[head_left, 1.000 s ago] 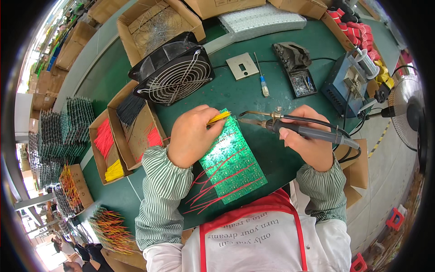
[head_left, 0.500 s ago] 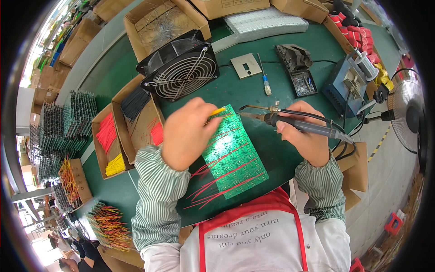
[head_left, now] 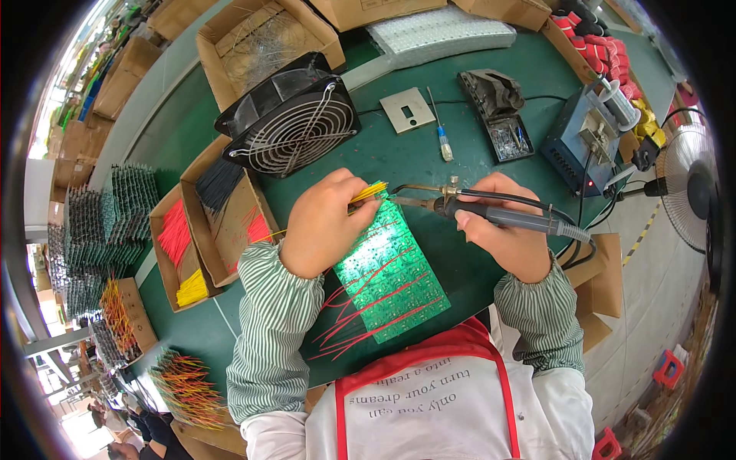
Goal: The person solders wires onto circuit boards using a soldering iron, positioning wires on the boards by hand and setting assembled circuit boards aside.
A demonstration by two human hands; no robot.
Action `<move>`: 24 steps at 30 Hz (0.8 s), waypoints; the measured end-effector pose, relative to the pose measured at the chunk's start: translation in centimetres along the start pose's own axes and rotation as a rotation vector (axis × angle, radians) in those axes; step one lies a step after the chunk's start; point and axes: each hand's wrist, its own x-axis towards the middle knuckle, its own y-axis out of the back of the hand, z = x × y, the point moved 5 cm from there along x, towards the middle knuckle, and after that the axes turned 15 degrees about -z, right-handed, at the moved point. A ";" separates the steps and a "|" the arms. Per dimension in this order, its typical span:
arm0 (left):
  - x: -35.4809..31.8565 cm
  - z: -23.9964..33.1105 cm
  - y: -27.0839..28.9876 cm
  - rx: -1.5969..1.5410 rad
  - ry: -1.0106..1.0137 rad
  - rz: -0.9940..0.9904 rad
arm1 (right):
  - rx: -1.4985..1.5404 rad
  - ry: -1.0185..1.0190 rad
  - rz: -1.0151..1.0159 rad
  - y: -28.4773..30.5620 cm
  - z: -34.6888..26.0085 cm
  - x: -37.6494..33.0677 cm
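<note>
Soldering is the step in hand here: the left hand (head_left: 322, 226) is closed round a bunch of yellow wires (head_left: 369, 191), pinching them so their ends stick out past the fingers (head_left: 360, 207) toward the top edge of the green board (head_left: 389, 272). The right hand (head_left: 502, 234) is wrapped tight round the iron (head_left: 491, 215), gripping its dark handle like a pen, tip pointing left, right at those wire ends. Tip and wires look to be touching or just about; the view is too small there to tell whether metal meets the pad.

The board lies flat on the desk (head_left: 429, 165), just under and between both hands, tilted away to the lower right, with red wires (head_left: 360, 307) already trailing off its near side toward the apron.

Next move, as I judge it, calls for a steady left hand: one yellow end has to sit in its hole at the board's top edge while the tip comes down onto that joint, no drift either way. The fan (head_left: 295, 126) stands just beyond, and the box of spare wires (head_left: 215, 218) lies beside the left wrist
</note>
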 end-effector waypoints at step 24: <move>-8.8 0.7 1.6 0.027 0.159 0.145 | -0.172 0.169 -0.113 -2.3 -2.4 -3.2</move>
